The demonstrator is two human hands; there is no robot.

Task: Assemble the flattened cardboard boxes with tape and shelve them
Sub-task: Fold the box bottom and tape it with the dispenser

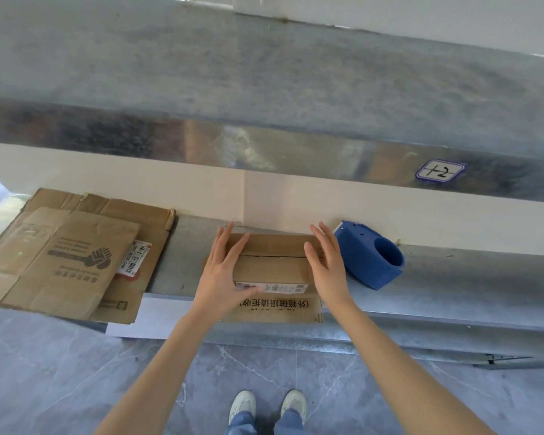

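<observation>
Far left on the metal shelf (182, 271): a stack of flattened cardboard boxes (63, 255), overlapping, printed side up, one with a clasped-hands logo, another with a barcode label; near edge overhanging the shelf front.

Next, bare shelf surface, then the left hand (223, 271), palm down on the left end of the small cardboard box (274, 271). Fingers (225, 243) extended and slightly spread, lying flat along the box's top left edge; thumb (248, 290) reaching across the white label at the front top edge. No pinch, no curl — flat contact only.

Centre: the small cardboard box standing assembled on the shelf, against the pale back wall, top flaps closed with the seam running left to right, Chinese print on the front face, upside down from this view.

Then the right hand (327, 265), fingers straight, close together, flat along the box's right end, thumb by the top right corner.

Just beside that hand, further right: a blue tape dispenser (369, 254) on the shelf, untouched.

Above right, on the upper shelf's front lip: a handwritten label (439, 171).

Below: grey floor, two pale shoes (267, 403).
</observation>
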